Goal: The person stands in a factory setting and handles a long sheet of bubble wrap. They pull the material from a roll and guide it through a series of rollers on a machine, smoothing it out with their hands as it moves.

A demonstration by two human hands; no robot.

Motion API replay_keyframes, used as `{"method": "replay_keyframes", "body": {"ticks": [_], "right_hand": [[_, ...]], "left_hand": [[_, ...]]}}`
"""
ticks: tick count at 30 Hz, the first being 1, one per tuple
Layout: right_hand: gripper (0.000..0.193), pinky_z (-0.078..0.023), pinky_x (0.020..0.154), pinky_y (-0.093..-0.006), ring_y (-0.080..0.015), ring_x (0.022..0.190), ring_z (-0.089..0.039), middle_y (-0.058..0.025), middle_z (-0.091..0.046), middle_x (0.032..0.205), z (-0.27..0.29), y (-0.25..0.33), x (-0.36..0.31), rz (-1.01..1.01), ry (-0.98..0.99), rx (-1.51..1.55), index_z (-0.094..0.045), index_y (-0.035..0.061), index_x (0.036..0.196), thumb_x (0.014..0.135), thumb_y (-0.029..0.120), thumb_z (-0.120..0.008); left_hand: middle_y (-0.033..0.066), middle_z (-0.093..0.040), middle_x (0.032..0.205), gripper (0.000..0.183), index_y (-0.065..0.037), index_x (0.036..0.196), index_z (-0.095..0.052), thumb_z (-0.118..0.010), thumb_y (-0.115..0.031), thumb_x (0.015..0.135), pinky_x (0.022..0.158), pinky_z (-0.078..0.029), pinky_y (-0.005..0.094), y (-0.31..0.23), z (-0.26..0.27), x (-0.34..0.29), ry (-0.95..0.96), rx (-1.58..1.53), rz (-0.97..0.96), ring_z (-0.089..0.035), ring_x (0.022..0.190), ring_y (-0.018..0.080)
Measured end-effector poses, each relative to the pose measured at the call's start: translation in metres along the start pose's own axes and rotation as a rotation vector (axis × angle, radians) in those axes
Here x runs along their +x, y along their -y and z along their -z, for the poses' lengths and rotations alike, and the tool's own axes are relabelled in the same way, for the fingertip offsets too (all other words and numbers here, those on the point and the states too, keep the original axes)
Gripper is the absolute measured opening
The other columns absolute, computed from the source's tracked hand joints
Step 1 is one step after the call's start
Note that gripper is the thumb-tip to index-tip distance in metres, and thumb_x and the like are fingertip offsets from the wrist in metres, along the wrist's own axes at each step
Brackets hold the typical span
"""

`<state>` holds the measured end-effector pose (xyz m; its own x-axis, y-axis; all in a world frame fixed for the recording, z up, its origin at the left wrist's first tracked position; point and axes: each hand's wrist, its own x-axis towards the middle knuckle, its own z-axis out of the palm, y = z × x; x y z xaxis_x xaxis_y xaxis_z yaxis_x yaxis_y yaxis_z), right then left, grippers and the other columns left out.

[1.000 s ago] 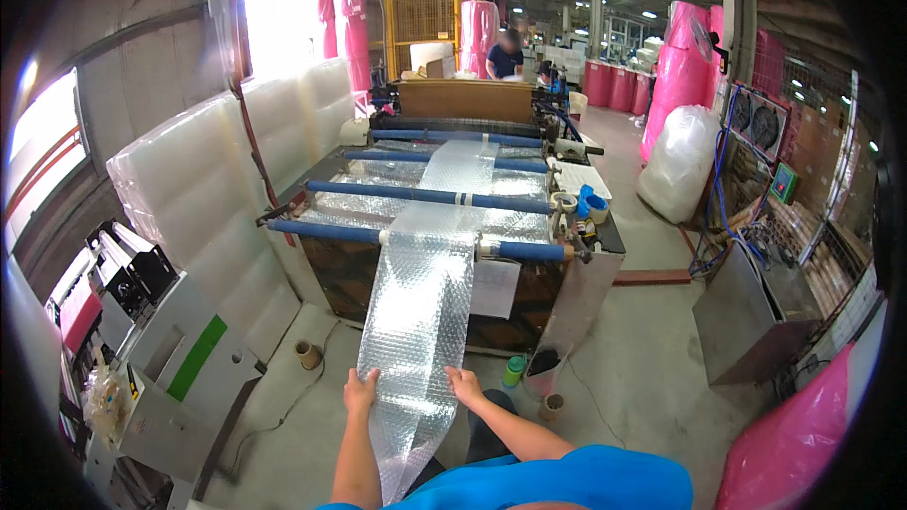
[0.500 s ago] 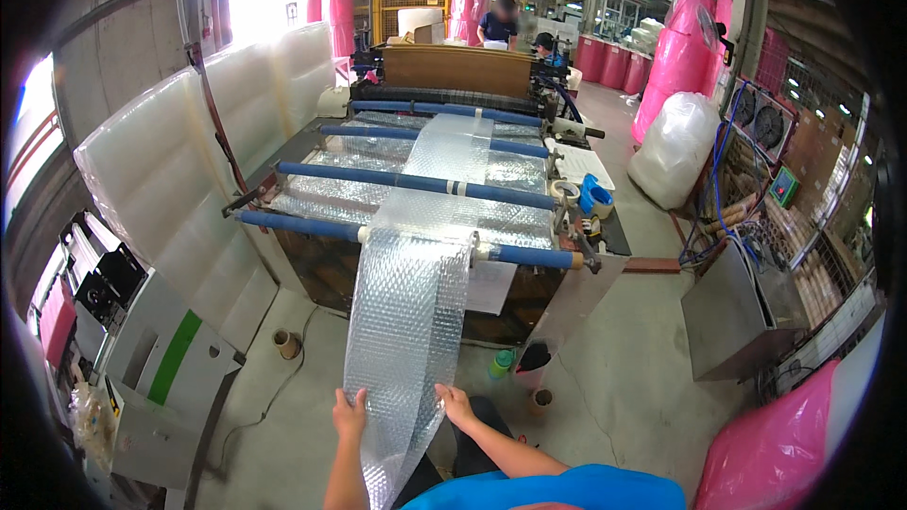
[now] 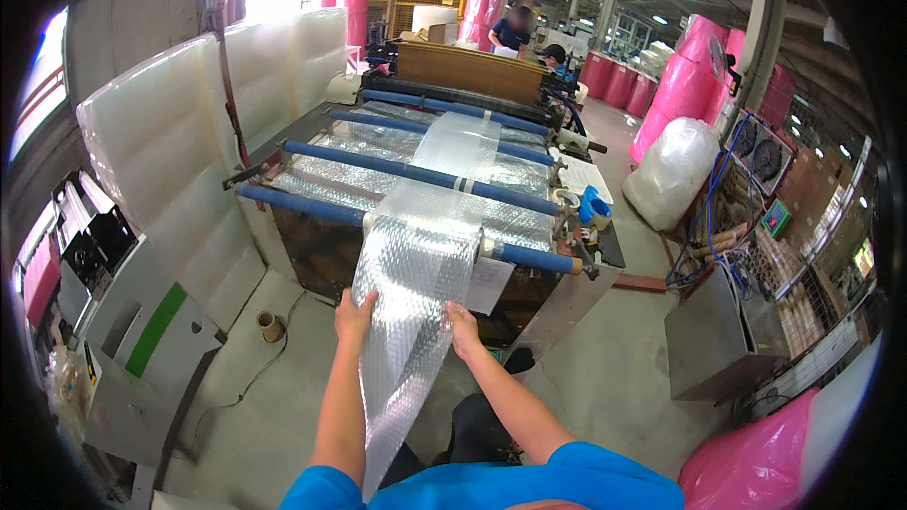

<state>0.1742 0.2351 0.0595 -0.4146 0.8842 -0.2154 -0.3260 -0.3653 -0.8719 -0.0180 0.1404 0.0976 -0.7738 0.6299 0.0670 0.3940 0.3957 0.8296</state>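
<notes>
A long strip of clear bubble wrap (image 3: 408, 321) runs over the blue rollers (image 3: 420, 175) of a machine and hangs down toward me. My left hand (image 3: 353, 317) grips its left edge, thumb on top. On the opposite edge, my right hand (image 3: 461, 329) pinches the film between thumb and fingers. Between my hands the strip lies fairly flat with a lengthwise fold. Below them it narrows and trails down in front of my body.
Film-covered machine bed (image 3: 331, 184) lies beyond the front roller. Tape rolls and a blue tape dispenser (image 3: 593, 206) sit at its right. A grey metal cabinet (image 3: 723, 340) stands right, a grey panelled unit (image 3: 156, 349) left. A cardboard core (image 3: 270, 326) is on the floor. Two people work far behind.
Both hands have moved up and forward along the bubble wrap, nearer the front roller, still holding its edges. My view has shifted slightly. The strip's lower end is bunched narrower.
</notes>
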Motion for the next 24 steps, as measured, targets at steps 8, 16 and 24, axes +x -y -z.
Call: {"method": "replay_keyframes", "body": {"ticks": [8, 16, 24], "right_hand": [[0.019, -0.040, 0.056, -0.0227, -0.0078, 0.063, -0.049, -0.0001, -0.056, 0.074, 0.007, -0.094, -0.060, 0.070, -0.096, -0.354, -0.058, 0.0041, 0.087, 0.079, 0.021, -0.055], [0.037, -0.041, 0.057, -0.0245, -0.0116, 0.061, -0.052, -0.0061, -0.056, 0.064, 0.028, -0.128, -0.109, 0.237, 0.017, -0.866, -0.060, -0.0011, 0.083, 0.082, 0.034, -0.048], [0.038, -0.035, 0.046, -0.0224, -0.0077, 0.048, -0.043, 0.0003, -0.046, 0.054, 0.032, -0.124, -0.115, 0.086, 0.137, -0.657, -0.051, 0.0034, 0.066, 0.081, 0.038, -0.050]], "left_hand": [[0.0146, -0.055, 0.103, 0.079, -0.008, 0.111, -0.043, -0.069, -0.054, 0.051, 0.082, -0.040, 0.0360, 0.049, 0.021, -0.042, 0.241, 0.032, 0.101, -0.051, 0.099, 0.0276], [0.0147, -0.059, 0.086, 0.058, -0.015, 0.105, -0.048, -0.062, -0.052, 0.063, 0.070, -0.043, 0.0396, 0.098, 0.061, -0.138, 0.020, 0.108, 0.161, -0.056, 0.083, 0.0311], [0.0148, -0.058, 0.072, 0.037, -0.009, 0.091, -0.053, -0.062, -0.038, 0.069, 0.059, -0.042, 0.0405, 0.108, 0.054, -0.138, -0.231, 0.169, 0.038, -0.055, 0.067, 0.0318]]}}
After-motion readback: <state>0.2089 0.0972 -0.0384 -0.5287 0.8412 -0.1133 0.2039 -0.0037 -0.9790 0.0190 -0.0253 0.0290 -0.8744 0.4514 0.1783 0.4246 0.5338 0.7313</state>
